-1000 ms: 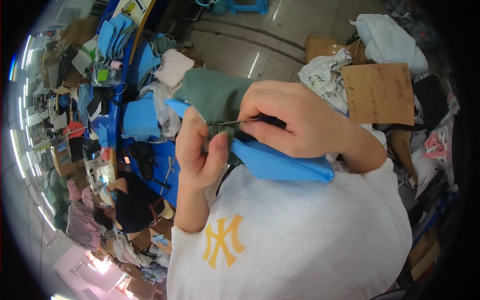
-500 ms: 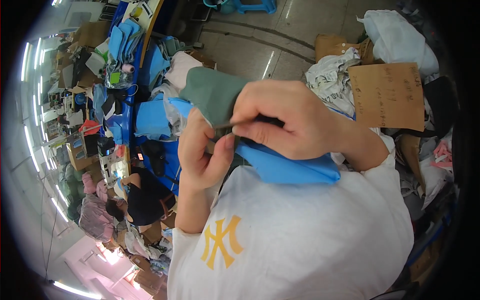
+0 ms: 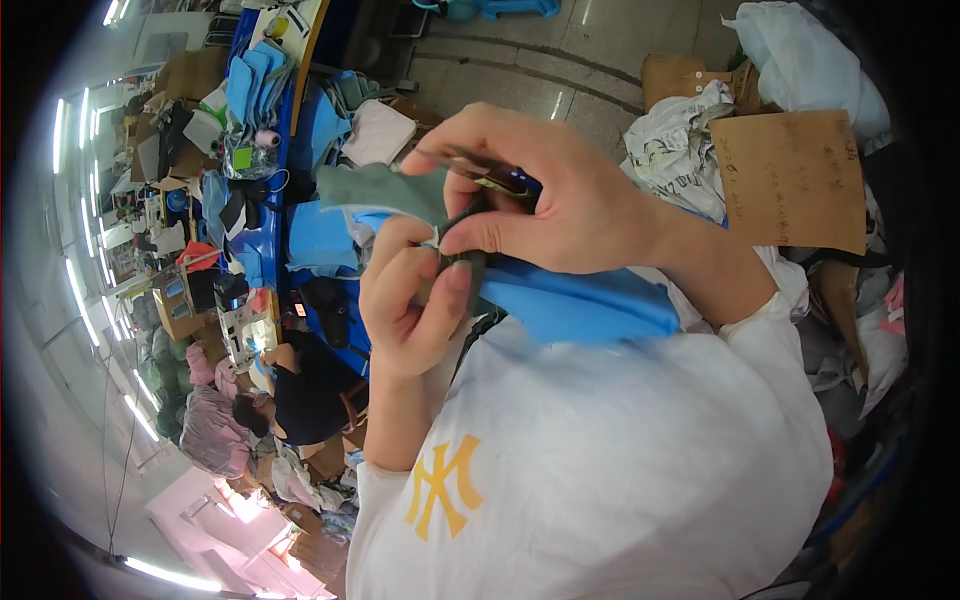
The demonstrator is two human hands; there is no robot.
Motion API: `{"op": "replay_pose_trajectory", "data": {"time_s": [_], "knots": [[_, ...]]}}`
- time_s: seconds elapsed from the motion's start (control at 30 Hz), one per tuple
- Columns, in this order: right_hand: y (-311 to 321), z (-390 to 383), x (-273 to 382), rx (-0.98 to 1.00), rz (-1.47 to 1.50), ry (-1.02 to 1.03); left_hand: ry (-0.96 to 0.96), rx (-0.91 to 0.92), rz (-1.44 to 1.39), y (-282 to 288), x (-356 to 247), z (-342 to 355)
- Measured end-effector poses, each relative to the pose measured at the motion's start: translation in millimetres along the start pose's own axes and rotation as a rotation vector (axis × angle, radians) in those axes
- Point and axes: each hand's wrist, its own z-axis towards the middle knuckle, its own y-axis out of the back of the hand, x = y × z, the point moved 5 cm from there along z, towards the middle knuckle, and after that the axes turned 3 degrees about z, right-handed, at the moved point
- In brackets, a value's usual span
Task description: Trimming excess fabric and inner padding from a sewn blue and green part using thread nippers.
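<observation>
A grey-green piece of cloth (image 3: 375,190) hangs from my left hand (image 3: 405,305), its edge pinched between thumb and fingers. Close above it, my right hand (image 3: 575,205) is closed around a small dark tool (image 3: 495,178), apparently thread snips, with a bluish body and a narrow tip pointing left. My right thumb and fingertip meet at the cloth's edge beside the left thumb. Below both hands, blue cloth (image 3: 590,305) lies against my white shirt; it seems to join the green piece, though my fingers hide where they meet.
Left of my hands runs a blue table (image 3: 265,240) with stacked blue cloth pieces (image 3: 255,80) and a thread spool (image 3: 267,138). A person in black (image 3: 310,390) works farther left. At right stand a cardboard sheet (image 3: 790,180), crumpled white bags (image 3: 685,150) and a pale sack (image 3: 810,70).
My right hand has lifted slightly and turned, bringing the dark tool into clearer view. The green cloth has swung left and folded lower. My left hand keeps its pinch.
</observation>
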Motion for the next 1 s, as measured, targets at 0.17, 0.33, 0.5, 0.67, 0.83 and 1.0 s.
{"op": "replay_pose_trajectory", "data": {"time_s": [0.17,0.33,0.5,0.67,0.83,1.0], "knots": [[0.7,18.0,-20.1,-0.190,-0.122,0.148,-0.081,-0.126,-0.019,3.7,6.5,1.5],[-6.2,23.6,-19.2,-0.256,0.041,0.136,0.032,-0.149,-0.113,13.4,15.7,-8.1],[-24.8,31.0,-7.4,-0.162,0.065,0.079,-0.022,-0.125,0.042,14.1,30.9,-9.0],[-33.5,35.0,-8.2,-0.083,0.156,0.097,0.080,-0.142,-0.109,20.9,19.0,-3.7],[-14.6,34.3,-18.7,-0.251,-0.183,0.091,-0.094,-0.238,-0.105,17.6,25.3,-9.4],[-19.5,14.4,-5.6,-0.178,-0.253,0.237,0.010,-0.317,-0.195,16.2,24.4,-14.5]]}}
